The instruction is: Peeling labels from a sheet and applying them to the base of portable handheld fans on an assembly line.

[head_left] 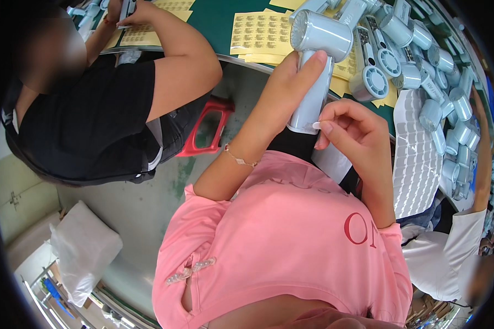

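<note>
Blue fan (324,38) sits gripped in left hand (291,85); right hand (359,131), beside its handle (309,107), pinches white piece (316,125).

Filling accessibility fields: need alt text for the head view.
A person's left hand grips a pale blue handheld device; the right hand pinches a small white piece near its lower end. Beyond, yellow label sheets lie on a green table beside a pile of similar devices; a co-worker in black is at left.
</note>
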A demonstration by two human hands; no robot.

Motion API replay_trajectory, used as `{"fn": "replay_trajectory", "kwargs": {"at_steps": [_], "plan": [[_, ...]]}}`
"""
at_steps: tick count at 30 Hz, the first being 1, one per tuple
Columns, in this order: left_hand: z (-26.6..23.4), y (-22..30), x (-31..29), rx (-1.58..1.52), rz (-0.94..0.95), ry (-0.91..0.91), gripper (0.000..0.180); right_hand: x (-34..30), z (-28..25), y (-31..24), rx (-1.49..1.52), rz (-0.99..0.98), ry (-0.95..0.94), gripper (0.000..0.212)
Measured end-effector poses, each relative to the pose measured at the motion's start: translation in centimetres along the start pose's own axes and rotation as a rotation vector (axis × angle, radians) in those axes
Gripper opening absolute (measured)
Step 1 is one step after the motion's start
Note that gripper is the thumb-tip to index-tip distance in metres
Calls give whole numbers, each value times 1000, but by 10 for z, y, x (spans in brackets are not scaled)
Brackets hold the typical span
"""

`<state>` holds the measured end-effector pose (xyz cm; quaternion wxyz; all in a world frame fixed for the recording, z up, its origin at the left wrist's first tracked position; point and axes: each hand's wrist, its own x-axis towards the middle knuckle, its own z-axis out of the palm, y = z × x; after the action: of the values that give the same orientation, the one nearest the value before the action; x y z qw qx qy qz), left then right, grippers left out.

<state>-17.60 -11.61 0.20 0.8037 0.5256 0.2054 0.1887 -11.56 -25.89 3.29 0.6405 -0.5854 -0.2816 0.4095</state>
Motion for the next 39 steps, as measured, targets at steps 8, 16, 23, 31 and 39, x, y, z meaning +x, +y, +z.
{"fn": "replay_trajectory", "kwargs": {"at_steps": [8, 16, 23, 31, 39], "plan": [[-3, 3, -1, -20, -6, 18, 41, 3, -2, 2, -5, 39, -20, 9], [-2, 3, -2, -45, -43, 24, 41, 5, 0, 3, -17, 53, -10, 9], [-4, 0, -2, -49, -39, 37, 41, 3, 8, 10, -139, -16, 60, 7], [-6, 8, -11, -60, -84, 6, 42, 3, -4, 12, -68, -6, 138, 6], [-32, -1, 57, 219, 113, 153, 50, 7, 1, 13, -535, -634, -89, 9]]}}
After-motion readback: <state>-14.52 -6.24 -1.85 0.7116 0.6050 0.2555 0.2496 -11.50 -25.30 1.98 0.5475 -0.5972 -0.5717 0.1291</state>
